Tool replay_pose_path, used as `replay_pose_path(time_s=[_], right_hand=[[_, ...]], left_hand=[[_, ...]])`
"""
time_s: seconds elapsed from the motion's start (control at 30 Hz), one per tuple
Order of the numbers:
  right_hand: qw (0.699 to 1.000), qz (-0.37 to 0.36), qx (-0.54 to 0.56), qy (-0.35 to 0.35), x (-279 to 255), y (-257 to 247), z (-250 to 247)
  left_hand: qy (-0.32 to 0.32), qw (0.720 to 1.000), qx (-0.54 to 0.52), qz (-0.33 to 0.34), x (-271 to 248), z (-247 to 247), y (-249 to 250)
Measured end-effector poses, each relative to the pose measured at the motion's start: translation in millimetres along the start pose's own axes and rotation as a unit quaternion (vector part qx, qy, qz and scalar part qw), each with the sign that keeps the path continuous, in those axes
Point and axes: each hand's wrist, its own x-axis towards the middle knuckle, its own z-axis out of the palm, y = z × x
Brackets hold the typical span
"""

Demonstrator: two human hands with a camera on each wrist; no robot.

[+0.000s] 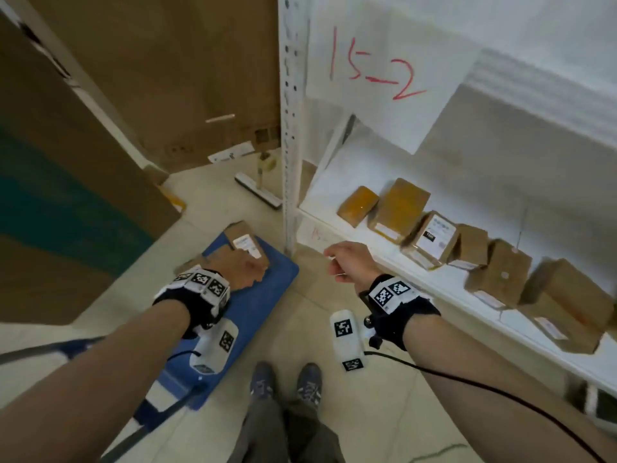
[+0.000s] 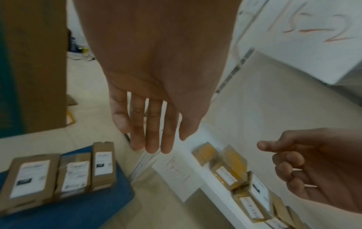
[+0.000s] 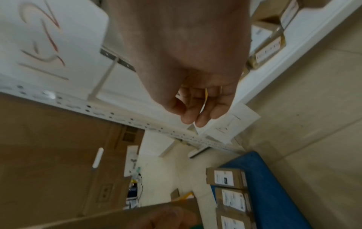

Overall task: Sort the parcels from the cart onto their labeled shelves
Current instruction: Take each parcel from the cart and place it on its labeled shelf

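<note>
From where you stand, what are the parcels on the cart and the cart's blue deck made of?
The parcels look like matte brown cardboard with white paper labels and glossy tape strips. The blue cart deck seems to be smooth moulded plastic, judging by its rounded edge; I can't be sure.

Squeegee beside large cardboard boxes
</note>
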Motion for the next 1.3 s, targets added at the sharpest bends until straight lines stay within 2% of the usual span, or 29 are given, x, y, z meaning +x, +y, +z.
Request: replay_pose_path(time_s=[0.13,0.2,0.3,0.43,0.6,0.8,1.03,1.2,1.3], right_hand=[[0.998,0.029,-0.027,-0.055,39,17,58],[0.997,0.04,-0.03,-0.052,55,23,75],[0.996,0.068,-0.016,-0.055,93,44,113],[0.989,0.134,0.0,-0.066,138,79,162],[0.978,0.187,0.0,-0.094,187,125,227],[0.966,0.217,-0.015,-0.137,235,172,308],[0.96,0.229,-0.029,-0.159,288,212,385],[0.955,0.209,-0.049,-0.203,319,223,428],[0.952,0.193,-0.067,-0.229,336,226,448]], left_hand=[[-0.023,0.993,-0.092,-0.066,55,43,-72],[-0.017,0.992,-0.098,-0.082,76,57,-98],[-0.043,0.987,-0.112,-0.109,106,80,-137],[-0.041,0.978,-0.137,-0.155,144,117,-197],[-0.025,0.974,-0.142,-0.176,182,165,-265],[-0.031,0.956,-0.209,-0.205,231,217,-347],[-0.002,0.899,-0.358,-0.253,283,257,-401],[0.027,0.813,-0.506,-0.288,320,278,-431],[0.053,0.785,-0.548,-0.283,337,284,-443]])
